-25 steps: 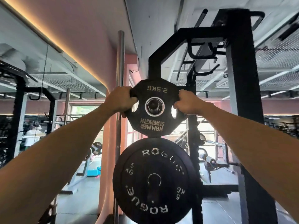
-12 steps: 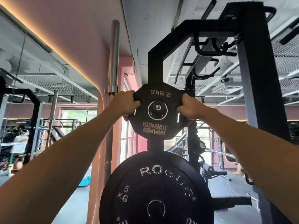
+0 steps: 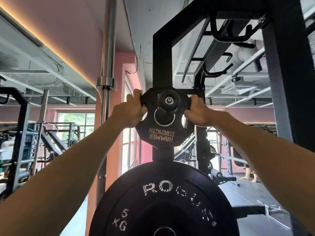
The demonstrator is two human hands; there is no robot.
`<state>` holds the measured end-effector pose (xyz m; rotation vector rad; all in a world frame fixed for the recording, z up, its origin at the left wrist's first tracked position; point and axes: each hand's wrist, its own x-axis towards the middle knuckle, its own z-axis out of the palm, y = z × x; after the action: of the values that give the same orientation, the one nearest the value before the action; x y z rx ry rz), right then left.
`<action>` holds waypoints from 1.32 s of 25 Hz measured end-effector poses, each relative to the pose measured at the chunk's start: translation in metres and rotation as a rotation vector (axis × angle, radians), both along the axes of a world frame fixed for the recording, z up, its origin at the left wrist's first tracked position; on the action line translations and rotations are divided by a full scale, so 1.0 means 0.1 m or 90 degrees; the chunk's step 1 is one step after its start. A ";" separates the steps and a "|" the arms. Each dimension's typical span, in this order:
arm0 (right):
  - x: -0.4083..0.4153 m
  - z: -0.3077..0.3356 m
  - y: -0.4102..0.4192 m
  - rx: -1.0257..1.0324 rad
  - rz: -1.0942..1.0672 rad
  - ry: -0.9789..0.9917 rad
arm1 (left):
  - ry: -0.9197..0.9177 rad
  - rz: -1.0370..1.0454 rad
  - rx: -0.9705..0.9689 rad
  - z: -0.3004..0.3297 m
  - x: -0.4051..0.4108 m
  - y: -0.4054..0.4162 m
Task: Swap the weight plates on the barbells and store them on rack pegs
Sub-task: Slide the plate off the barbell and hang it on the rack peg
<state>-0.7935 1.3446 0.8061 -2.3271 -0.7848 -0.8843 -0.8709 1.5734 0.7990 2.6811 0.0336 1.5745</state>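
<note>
A small black multi-sided rubber weight plate (image 3: 164,132), lettered HAMMER STRENGTH upside down, hangs threaded on a black rack peg (image 3: 167,103) with a silver-bolted end, above a large round black ROGUE 5 KG bumper plate (image 3: 163,201).

The weight marking on the small plate (image 3: 164,132) is masked by the peg (image 3: 169,100); the 5 kg plate (image 3: 163,201) is cut off by the bottom edge.

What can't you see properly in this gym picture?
Head view only:
- Small plate: its weight number is hidden by the peg.
- Big plate: its bottom is cut off by the picture's lower edge.
- Left hand and right hand: fingertips hidden behind the small plate.
- Far machines: blurred.
</note>
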 end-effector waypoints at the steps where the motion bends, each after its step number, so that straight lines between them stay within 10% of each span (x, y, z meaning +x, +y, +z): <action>1: 0.08 0.01 0.02 0.000 0.005 -0.005 | -0.001 -0.005 0.002 -0.01 0.09 0.04; 12: 0.13 -0.31 0.11 0.065 -0.005 0.038 | 0.002 -0.015 -0.052 -0.30 0.11 0.00; 33: -1.82 -2.63 -1.98 -0.118 -0.090 0.303 | 0.507 -0.064 -0.105 -2.71 -1.64 -1.60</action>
<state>-0.9758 1.1463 0.5435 -2.6312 -0.5212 -0.2903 -1.0347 1.4133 0.5281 2.9065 0.0429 0.3795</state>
